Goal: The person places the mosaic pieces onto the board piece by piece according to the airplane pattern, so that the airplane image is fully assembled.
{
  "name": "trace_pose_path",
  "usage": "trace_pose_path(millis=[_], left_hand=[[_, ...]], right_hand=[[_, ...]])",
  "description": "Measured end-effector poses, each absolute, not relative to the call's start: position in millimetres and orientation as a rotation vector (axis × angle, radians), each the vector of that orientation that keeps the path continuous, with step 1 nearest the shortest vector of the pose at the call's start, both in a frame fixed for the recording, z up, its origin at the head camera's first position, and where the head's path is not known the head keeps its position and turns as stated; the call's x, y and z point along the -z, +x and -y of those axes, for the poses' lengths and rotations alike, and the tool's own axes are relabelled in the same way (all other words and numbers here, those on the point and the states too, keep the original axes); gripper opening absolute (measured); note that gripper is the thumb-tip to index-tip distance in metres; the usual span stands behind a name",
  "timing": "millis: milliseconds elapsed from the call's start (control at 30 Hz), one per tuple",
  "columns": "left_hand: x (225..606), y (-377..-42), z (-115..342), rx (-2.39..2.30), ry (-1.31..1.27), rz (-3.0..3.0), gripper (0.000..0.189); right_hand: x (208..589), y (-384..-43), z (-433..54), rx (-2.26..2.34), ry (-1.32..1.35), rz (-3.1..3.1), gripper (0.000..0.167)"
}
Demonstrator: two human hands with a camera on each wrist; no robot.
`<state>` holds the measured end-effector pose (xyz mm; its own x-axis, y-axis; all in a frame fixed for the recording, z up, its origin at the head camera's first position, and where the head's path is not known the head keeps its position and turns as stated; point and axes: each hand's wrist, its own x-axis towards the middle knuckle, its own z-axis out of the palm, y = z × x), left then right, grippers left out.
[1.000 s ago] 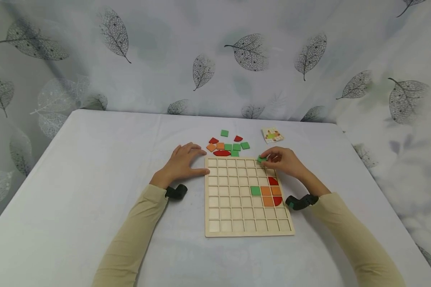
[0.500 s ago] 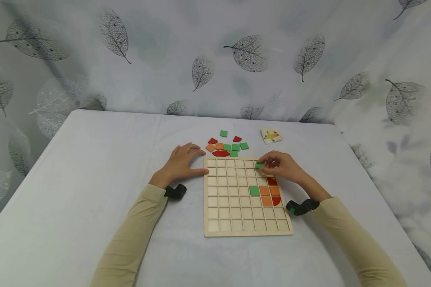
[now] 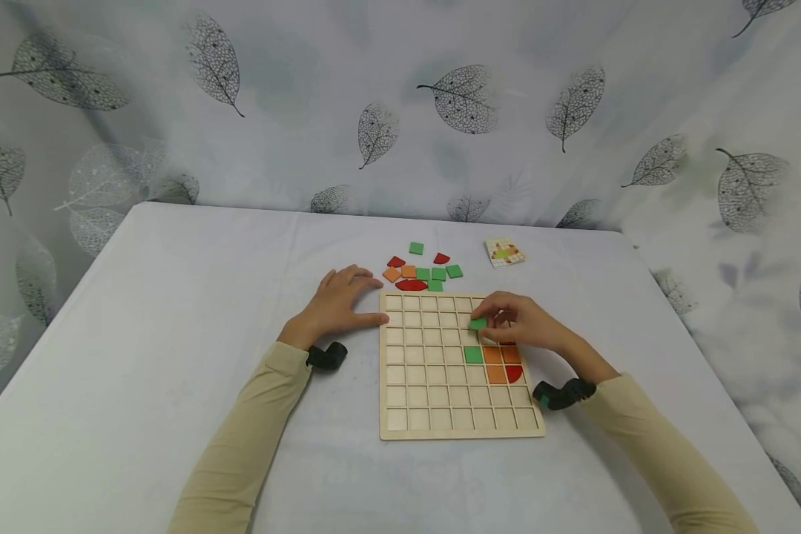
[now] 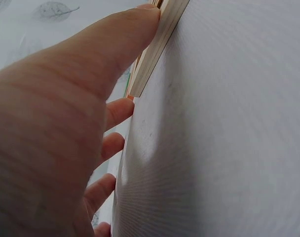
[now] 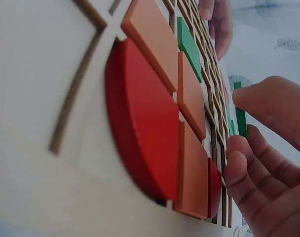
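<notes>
A wooden grid board [image 3: 383, 371] lies flat on the white-covered table. My right hand [image 3: 526, 320] pinches a green square tile [image 3: 477, 324] between thumb and fingers above the board's upper right part. In the right wrist view this tile [image 5: 240, 109] shows edge-on, clear of the grid. Just below it, a green square [image 3: 473, 355], several orange squares [image 3: 497, 374] and a red rounded piece [image 3: 514, 374] sit in cells. Another red piece [image 5: 215, 187] is mostly hidden by my hand in the head view. My left hand [image 3: 336, 302] spreads its fingers on the table, thumb touching the board's left edge.
Behind the board lie loose green squares [image 3: 454, 271], orange squares [image 3: 391, 274] and red curved pieces [image 3: 411, 285]. A small card with a coloured pattern [image 3: 504, 253] rests farther back on the right. Leaf-printed cloth [image 3: 274, 133] hangs behind the table.
My right hand has carried the green tile from the board's far right edge down and slightly left, over the grid. The left hand stays in place.
</notes>
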<state>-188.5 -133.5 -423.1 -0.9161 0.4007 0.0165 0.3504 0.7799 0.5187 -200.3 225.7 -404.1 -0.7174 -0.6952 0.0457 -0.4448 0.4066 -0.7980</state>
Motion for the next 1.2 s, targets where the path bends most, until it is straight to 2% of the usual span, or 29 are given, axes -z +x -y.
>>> trace_pose_path(millis=[1200], left_hand=[[421, -187, 132, -0.814, 0.593, -2.865, 0.065]], right_hand=[[409, -173, -231, 1.26, -1.236, -1.982, 0.023]])
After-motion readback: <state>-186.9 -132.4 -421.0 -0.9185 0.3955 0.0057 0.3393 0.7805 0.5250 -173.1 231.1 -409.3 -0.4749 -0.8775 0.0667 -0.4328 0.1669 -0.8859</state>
